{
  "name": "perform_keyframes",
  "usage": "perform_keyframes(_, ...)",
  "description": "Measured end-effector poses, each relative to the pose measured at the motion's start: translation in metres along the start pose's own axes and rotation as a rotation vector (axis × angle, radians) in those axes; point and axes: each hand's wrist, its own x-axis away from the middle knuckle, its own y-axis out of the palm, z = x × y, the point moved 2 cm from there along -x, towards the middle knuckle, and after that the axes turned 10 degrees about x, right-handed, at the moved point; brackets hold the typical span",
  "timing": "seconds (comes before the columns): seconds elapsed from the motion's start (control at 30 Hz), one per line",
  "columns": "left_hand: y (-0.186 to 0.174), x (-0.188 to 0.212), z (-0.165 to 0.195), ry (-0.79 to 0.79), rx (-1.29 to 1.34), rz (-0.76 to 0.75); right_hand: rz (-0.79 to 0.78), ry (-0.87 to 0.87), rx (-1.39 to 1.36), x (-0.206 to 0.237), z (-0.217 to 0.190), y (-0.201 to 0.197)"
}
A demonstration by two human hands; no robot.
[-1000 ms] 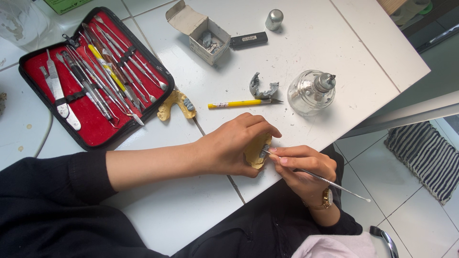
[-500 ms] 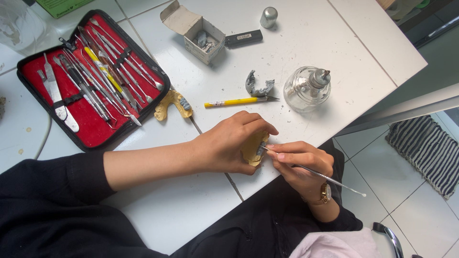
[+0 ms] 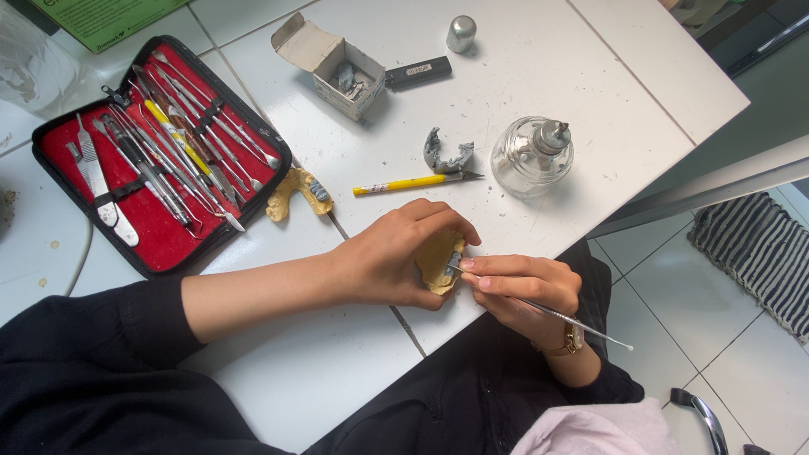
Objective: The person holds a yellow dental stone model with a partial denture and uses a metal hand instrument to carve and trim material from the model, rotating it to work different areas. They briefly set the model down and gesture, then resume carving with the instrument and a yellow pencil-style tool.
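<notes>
My left hand (image 3: 396, 257) grips a yellow dental cast (image 3: 439, 261) at the near edge of the white tiled table (image 3: 522, 76). Grey wax sits on the cast where my thumb rests. My right hand (image 3: 522, 291) pinches a thin metal carving tool (image 3: 556, 314), with its tip touching the grey wax on the cast. The tool's long handle sticks out to the right past my wrist. Both hands are close together, fingertips almost meeting over the cast.
A red-lined case (image 3: 152, 152) of several metal instruments lies open at the left. Beside it lies a second yellow cast (image 3: 295, 190). A yellow-handled knife (image 3: 413, 182), a grey wax piece (image 3: 445, 156), a glass spirit lamp (image 3: 533, 156), a small cardboard box (image 3: 333, 63), a black lighter (image 3: 417, 72) and a metal cap (image 3: 461, 34) lie beyond.
The hands and cast stay in nearly the same place. My right hand has shifted slightly, with the tool tip still on the wax.
</notes>
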Motion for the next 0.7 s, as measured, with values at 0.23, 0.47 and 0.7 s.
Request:
perform_keyframes(0.23, 0.0020, -0.0031, 0.0018, 0.024, 0.039, 0.000, 0.034, 0.043, 0.036, 0.0036, 0.0000, -0.0037)
perform_keyframes(0.47, 0.0040, -0.0010, 0.0028, 0.059, 0.065, 0.027, 0.000, -0.060, 0.029, 0.0005, -0.0041, -0.0084)
perform_keyframes(0.7, 0.0032, -0.0017, 0.0045, 0.095, 0.072, 0.021, 0.013, -0.043, 0.008, 0.0003, -0.0049, -0.0094)
